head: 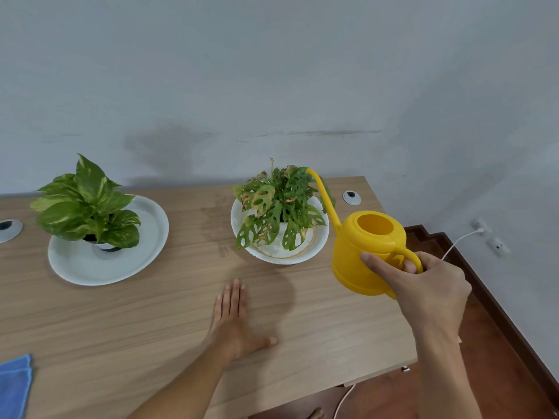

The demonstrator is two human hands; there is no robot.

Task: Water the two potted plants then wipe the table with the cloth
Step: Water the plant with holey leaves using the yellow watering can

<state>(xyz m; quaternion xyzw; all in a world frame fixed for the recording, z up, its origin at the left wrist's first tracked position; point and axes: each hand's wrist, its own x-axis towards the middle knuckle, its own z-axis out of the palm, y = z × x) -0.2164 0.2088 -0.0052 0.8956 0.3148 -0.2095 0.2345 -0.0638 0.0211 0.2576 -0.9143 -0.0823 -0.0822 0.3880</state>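
Note:
My right hand [429, 293] grips the handle of a yellow watering can [361, 255], held above the table's right side. Its long spout reaches up and left over the holey-leaved plant [279, 207], which stands in a white dish [317, 246]. No water stream is visible. A second plant with broad variegated leaves [87, 204] stands on a white plate [145, 237] at the left. My left hand [234, 320] lies flat, palm down, on the wooden table [151, 322], fingers spread. A folded blue cloth [13, 385] lies at the table's near left edge.
Two round cable grommets sit in the table, one at the far left [10, 229] and one behind the right plant [351, 197]. The grey wall runs right behind the table. A white cable [456, 240] and wall sockets are to the right, above a reddish floor.

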